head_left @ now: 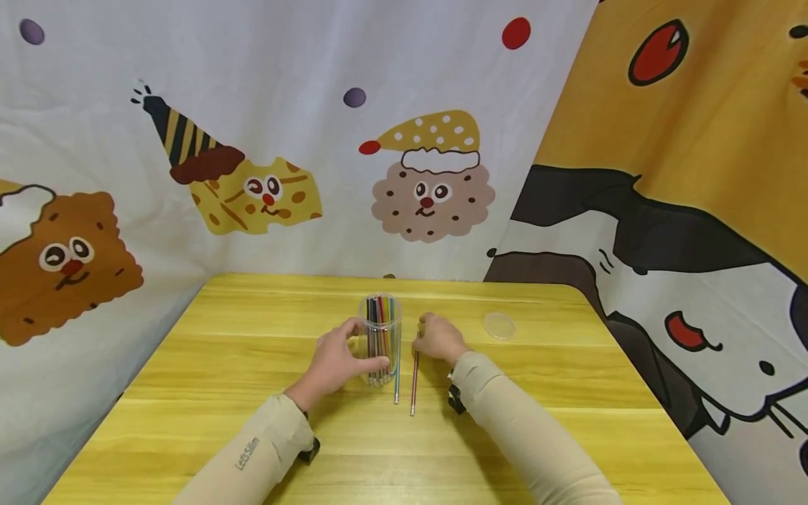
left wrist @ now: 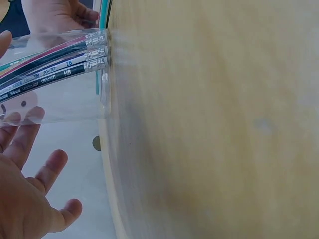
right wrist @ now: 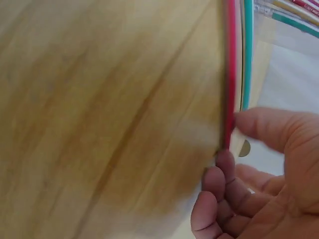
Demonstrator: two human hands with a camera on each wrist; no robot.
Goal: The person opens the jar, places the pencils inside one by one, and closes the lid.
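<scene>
A clear plastic cup (head_left: 398,333) stands on the table with several pencils (head_left: 380,344) inside. My left hand (head_left: 337,361) holds it from the left, thumb on the near side and fingers behind. Printed sides and metal eraser ends of the pencils (left wrist: 55,74) show through the wall in the left wrist view. Right of the cup, my right hand (head_left: 440,339) pinches the far end of a red pencil (head_left: 414,382) between thumb and fingertips; its eraser end points toward me. Between that pencil and the cup lies a teal pencil (head_left: 397,389), roughly parallel, touched by neither hand.
A round clear lid (head_left: 500,326) lies flat to the right of my right hand. The wooden table (head_left: 252,337) ends at a back edge close to a printed cloth (head_left: 353,231), which also hangs along both sides.
</scene>
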